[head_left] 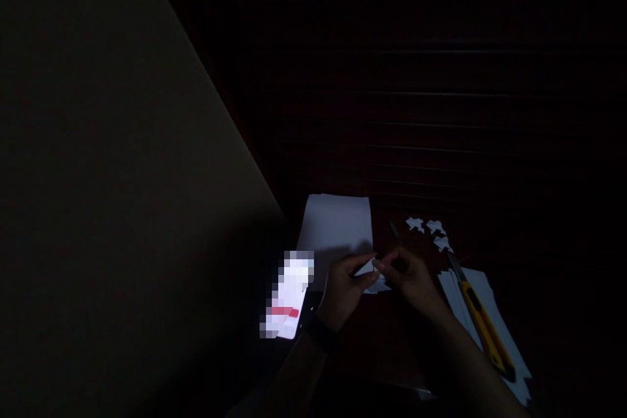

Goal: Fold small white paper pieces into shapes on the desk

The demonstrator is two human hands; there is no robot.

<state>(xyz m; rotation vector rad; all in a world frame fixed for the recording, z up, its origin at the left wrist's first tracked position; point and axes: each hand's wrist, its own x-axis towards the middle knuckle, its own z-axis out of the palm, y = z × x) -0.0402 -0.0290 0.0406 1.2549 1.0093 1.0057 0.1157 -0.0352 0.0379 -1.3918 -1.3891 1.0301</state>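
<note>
Dimly | left hand (pixel 340 289) / right hand (pixel 410 279) pinch, apparently, white paper (pixel 365 269) | sheets (pixel 337 225) edging left hand | tabletop (pixel 377 349) showing between forearms (pixel 298 372)

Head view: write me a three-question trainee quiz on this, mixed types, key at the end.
1. What lies across the papers on the right?
A) scissors
B) cutter
C) phone

2. True or false: the dark band is on the left wrist.

3. What is between the fingertips of the left hand and right hand?

Key:
1. B
2. True
3. White paper
</note>
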